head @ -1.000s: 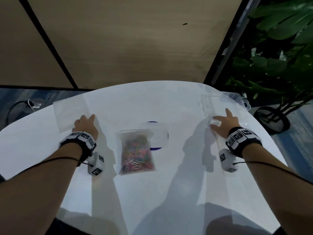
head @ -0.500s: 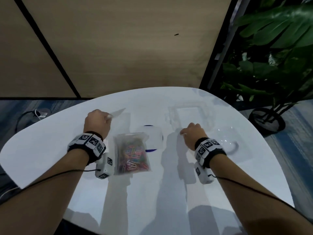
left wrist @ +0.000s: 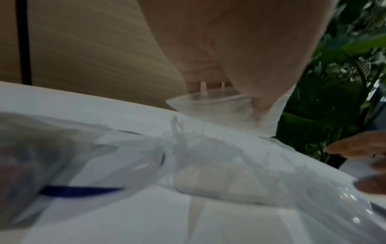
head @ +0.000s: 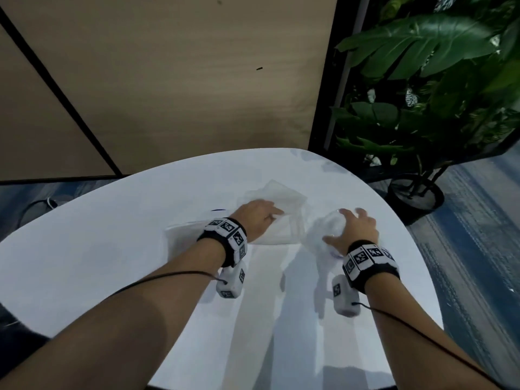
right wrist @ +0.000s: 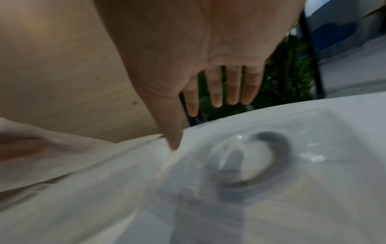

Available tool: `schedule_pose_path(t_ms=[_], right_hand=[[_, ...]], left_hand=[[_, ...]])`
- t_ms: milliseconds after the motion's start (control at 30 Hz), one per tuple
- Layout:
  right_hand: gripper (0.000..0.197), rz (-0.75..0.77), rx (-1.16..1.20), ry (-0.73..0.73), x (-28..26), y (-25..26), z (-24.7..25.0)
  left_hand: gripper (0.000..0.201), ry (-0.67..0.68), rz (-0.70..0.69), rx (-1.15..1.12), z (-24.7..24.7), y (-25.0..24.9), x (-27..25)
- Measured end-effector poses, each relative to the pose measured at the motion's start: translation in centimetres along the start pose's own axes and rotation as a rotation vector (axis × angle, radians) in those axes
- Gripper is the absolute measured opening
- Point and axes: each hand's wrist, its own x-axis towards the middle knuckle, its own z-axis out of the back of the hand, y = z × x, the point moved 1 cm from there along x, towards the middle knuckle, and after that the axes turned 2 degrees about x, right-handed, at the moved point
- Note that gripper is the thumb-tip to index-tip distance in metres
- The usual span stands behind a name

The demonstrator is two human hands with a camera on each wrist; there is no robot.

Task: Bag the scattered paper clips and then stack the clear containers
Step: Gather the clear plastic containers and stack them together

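Observation:
My left hand (head: 261, 218) pinches the near edge of a flat rectangular clear container (head: 284, 195) and holds it tilted over the middle of the white table (head: 112, 263). The left wrist view shows its fingers (left wrist: 261, 92) curled round that clear edge (left wrist: 211, 100), with another clear container (left wrist: 219, 170) lying below. My right hand (head: 351, 229) hovers with straight, spread fingers (right wrist: 231, 89) over a round clear container (head: 323, 235) (right wrist: 250, 158). The bag of coloured paper clips (left wrist: 31, 156) is a blur at the left; my left forearm hides it in the head view.
A blue-rimmed clear lid (left wrist: 79, 189) lies beside the bag. A large potted plant (head: 422, 108) in a dark pot (head: 416, 198) stands off the table's right edge. A beige wall (head: 168, 80) runs behind the table's far edge.
My left hand has carried its clear container right, past the bag, to the table's middle. My right hand has left the rectangular container and spread over the round one.

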Motion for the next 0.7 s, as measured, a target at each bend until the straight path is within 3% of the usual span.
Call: schedule_pose_path(t_ms=[67, 133, 300, 433, 500, 600, 700], right_hand=[[0.118, -0.204, -0.051, 0.121, 0.4, -2.7, -1.2], [0.134, -0.276, 0.012, 0.159, 0.2, -3.8, -2.6], [0.13, -0.23, 0.04, 0.119, 0.1, -4.1, -2.5], [0.129, -0.338, 0.021, 0.153, -0.5, -4.5, -2.7], [0.118, -0.378, 0.056, 0.16, -0.7, -5.3, -2.7], [0.078, -0.387, 0.244, 0.112, -0.3, -6.3, -0.8], [0.045, -0.368, 0.445, -0.077, 0.1, -5.9, 2.4]], left_hand=[[0.04, 0.118, 0.033, -0.013, -1.1, -1.0, 0.8], [0.041, 0.186, 0.077, 0.027, -1.6, -1.5, 1.4], [0.04, 0.15, 0.123, -0.003, -1.3, -1.1, 3.1], [0.036, 0.036, 0.148, 0.046, -1.2, -0.1, 4.4], [0.047, 0.037, 0.113, 0.109, -1.8, 0.3, 5.0], [0.062, 0.047, 0.046, 0.192, -3.1, 0.6, 5.2], [0.068, -0.078, 0.089, 0.134, -3.5, 1.0, 4.6]])
